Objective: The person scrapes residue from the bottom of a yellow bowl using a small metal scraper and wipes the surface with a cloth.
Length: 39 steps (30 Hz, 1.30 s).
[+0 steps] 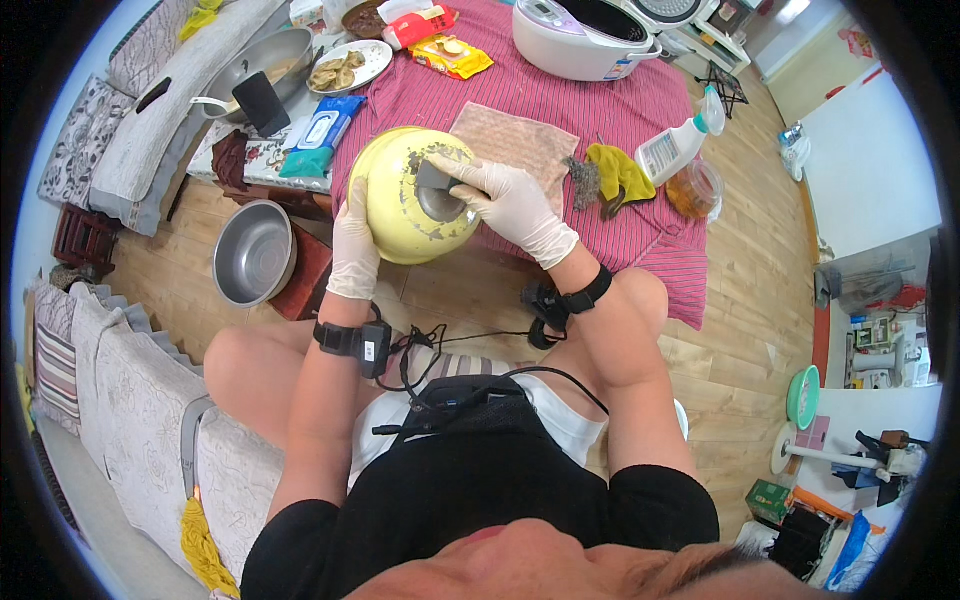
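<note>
My left hand (355, 244), in a pale disposable glove, grips the left side of a yellow bowl-shaped vessel (386, 202) with flaking paint, its rounded underside towards me. My right hand (506, 196), gloved too, pinches a small dark grey block (435, 177) against the worn bare-metal patch on the vessel. Behind the vessel a pinkish towel (517, 139) lies on the striped tablecloth (487, 90). Right of it are a grey scouring pad (585, 182), an olive-yellow cloth (619, 174), a white spray bottle (670, 154) and a clear plastic jar (691, 189) with orange-brown contents.
A white rice cooker (577, 45) with its lid up stands at the table's back. Wet-wipe packs (322, 135), a plate of food (367, 64) and a large metal pan (259, 64) are at the left. A grey metal basin (255, 253) rests on a red stool (307, 277). Cables (427, 352) cross my lap.
</note>
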Motion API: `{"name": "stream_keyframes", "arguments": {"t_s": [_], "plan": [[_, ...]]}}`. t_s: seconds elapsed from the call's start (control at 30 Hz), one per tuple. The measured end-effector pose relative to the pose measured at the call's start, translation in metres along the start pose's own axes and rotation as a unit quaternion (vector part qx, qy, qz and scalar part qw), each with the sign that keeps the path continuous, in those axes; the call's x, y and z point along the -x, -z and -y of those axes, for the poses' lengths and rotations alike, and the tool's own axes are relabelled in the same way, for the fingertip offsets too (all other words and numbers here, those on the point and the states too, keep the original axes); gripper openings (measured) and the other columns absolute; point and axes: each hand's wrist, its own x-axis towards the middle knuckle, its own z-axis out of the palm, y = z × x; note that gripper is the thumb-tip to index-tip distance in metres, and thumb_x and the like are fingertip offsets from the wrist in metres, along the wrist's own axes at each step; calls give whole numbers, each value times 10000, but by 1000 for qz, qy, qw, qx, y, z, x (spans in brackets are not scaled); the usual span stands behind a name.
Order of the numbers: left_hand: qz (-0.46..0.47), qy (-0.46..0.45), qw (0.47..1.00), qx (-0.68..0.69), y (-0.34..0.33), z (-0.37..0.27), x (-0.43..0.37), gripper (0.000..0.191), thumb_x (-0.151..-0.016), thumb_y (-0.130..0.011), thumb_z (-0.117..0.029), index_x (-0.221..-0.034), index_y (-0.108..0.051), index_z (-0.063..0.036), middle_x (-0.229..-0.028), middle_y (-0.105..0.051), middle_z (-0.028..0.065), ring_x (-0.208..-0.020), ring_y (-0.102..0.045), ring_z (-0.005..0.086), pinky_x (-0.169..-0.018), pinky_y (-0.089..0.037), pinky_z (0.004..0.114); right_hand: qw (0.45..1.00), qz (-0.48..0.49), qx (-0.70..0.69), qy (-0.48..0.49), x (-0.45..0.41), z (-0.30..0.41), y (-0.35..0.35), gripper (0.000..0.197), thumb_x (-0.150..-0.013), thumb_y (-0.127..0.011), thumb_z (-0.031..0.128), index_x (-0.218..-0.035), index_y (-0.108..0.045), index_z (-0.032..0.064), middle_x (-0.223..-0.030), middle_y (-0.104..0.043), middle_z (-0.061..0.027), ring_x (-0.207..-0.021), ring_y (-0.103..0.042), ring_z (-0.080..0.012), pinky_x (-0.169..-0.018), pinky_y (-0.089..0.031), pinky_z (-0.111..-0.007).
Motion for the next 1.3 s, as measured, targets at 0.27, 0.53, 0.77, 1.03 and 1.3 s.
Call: {"name": "stream_keyframes", "arguments": {"t_s": [0.27,0.53,0.77,1.03,1.3], "plan": [[-22,-9,1000,5,-5,0,0,494,-1050,-537,-402,-1287,-609,26,-1165,-700,101,-986,-679,162,-882,-552,306,999,-8,-15,-44,-5,-2,2,480,-896,-692,123,-1363,-631,220,-1201,-692,-136,-1024,-691,-308,-886,-544,-371],[4,11,1000,3,-2,1,-2,509,-1033,-565,-419,-1323,-593,-2,-1236,-679,101,-1044,-669,178,-927,-544,324,999,-14,-13,-44,-6,-6,2,478,-893,-696,124,-1358,-633,217,-1222,-687,-133,-1072,-683,-304,-924,-537,-362],[7,26,998,48,9,7,-10,529,-1023,-573,-435,-1337,-585,-9,-1253,-676,107,-1071,-667,188,-946,-548,341,999,37,-2,-20,1,6,1,475,-899,-694,76,-1357,-643,190,-1223,-694,-135,-1062,-698,-275,-925,-538,-340],[-6,39,997,69,2,10,-10,530,-1038,-545,-439,-1324,-590,4,-1213,-689,109,-1029,-676,179,-910,-548,319,994,99,39,-4,5,6,6,474,-901,-695,105,-1358,-643,218,-1203,-699,-129,-1031,-696,-286,-913,-539,-354],[-2,51,996,77,11,17,-17,554,-998,-608,-455,-1335,-590,-16,-1263,-677,111,-1077,-667,214,-958,-552,372,999,37,5,-6,3,2,3,486,-906,-696,138,-1375,-626,244,-1181,-700,-139,-1029,-693,-297,-910,-538,-361]]}}
